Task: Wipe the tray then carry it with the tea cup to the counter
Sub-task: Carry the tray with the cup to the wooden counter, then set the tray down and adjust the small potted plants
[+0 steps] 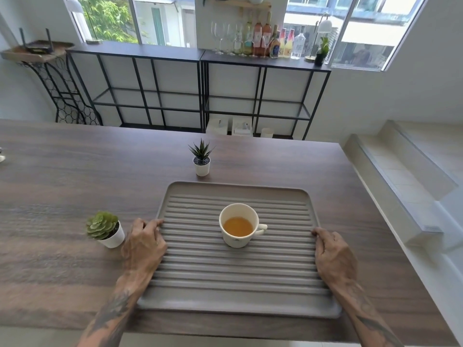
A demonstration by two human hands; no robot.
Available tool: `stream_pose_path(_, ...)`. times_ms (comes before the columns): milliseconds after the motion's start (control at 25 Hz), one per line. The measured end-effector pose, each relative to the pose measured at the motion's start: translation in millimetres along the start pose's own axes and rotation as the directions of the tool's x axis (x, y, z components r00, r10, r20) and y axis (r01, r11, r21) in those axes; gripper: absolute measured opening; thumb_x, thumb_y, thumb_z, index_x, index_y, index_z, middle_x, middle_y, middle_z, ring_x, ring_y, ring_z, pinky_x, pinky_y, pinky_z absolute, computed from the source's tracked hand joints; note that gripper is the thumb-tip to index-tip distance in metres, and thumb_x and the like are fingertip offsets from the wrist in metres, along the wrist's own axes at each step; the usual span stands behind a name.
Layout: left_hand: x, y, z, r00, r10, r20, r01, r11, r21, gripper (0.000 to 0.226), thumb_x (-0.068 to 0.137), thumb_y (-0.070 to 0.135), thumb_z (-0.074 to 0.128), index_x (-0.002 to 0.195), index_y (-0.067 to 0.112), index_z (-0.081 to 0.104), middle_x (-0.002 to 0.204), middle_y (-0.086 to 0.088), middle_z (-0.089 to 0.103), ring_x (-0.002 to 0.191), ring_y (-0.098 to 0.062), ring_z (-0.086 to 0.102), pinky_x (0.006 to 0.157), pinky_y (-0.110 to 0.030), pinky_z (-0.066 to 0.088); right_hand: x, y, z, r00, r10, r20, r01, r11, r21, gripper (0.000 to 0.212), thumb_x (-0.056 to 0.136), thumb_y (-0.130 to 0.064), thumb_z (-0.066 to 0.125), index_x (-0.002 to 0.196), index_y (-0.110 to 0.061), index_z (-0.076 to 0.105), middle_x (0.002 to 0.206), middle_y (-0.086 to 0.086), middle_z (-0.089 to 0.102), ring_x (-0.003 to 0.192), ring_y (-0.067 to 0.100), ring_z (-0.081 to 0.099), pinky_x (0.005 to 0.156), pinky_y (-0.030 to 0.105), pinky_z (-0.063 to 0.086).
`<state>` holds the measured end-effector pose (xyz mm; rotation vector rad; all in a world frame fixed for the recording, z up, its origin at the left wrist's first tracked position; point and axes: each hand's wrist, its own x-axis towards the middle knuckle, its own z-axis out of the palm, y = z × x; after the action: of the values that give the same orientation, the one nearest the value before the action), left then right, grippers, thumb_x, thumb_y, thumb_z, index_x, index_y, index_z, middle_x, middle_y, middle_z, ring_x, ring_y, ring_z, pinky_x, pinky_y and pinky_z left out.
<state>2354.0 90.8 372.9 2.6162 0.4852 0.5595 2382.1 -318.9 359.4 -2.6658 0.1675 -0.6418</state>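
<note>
A grey ribbed tray (238,279) lies on the dark wooden table near its front edge. A white tea cup (238,225) full of amber tea stands upright on the tray, right of its middle, handle pointing right. My left hand (144,244) grips the tray's left rim, fingers curled over the edge. On the right rim, my right hand (333,254) holds the tray the same way. No cloth is in sight.
A small succulent in a white pot (106,229) stands just left of my left hand. A spiky plant in a white pot (202,159) sits close behind the tray. Black shelving (200,78) with bottles and glasses lines the far wall; steps (400,171) drop away at right.
</note>
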Motion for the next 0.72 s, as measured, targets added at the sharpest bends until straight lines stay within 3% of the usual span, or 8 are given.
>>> stream_pose_path(400, -1.1, -3.6, 3.5, 0.997, 0.08, -0.019, -0.079, 0.996, 0.05, 0.032, 0.08, 0.001, 0.062, 0.108, 0.016, 0.071, 0.09, -0.011, 0.057, 0.081, -0.036, 0.058, 0.062, -0.043, 0.053, -2.6, -6.5, -6.3, 0.998, 0.01, 0.061, -0.003, 0.993, -0.115, 0.017, 0.088, -0.015, 0.066, 0.102, -0.022, 0.073, 0.082, 0.011, 0.053, 0.045, 0.034, 0.055, 0.045, 0.037, 0.046)
stream_pose_path(560, -1.8, -3.8, 3.5, 0.998, 0.06, -0.007, -0.06, 0.997, 0.043, 0.031, 0.084, 0.004, 0.061, 0.11, 0.017, 0.07, 0.094, -0.009, 0.057, 0.086, -0.035, 0.058, 0.064, -0.043, 0.054, -2.5, -7.6, -6.4, 0.998, 0.0, 0.058, 0.007, 0.993, -0.116, 0.02, 0.083, -0.012, 0.07, 0.099, -0.023, 0.073, 0.092, 0.01, 0.053, 0.05, 0.034, 0.057, 0.046, 0.037, 0.047)
stream_pose_path(720, -1.0, -4.0, 2.9, 0.998, 0.066, 0.004, -0.066, 0.997, 0.037, 0.029, 0.083, 0.004, 0.061, 0.108, 0.016, 0.07, 0.095, -0.01, 0.057, 0.085, -0.034, 0.059, 0.061, -0.042, 0.054, -1.8, -7.0, -5.8, 0.999, -0.035, 0.038, 0.039, 0.993, -0.115, 0.022, 0.078, -0.007, 0.073, 0.095, -0.019, 0.075, 0.087, 0.01, 0.051, 0.067, 0.034, 0.056, 0.049, 0.038, 0.049)
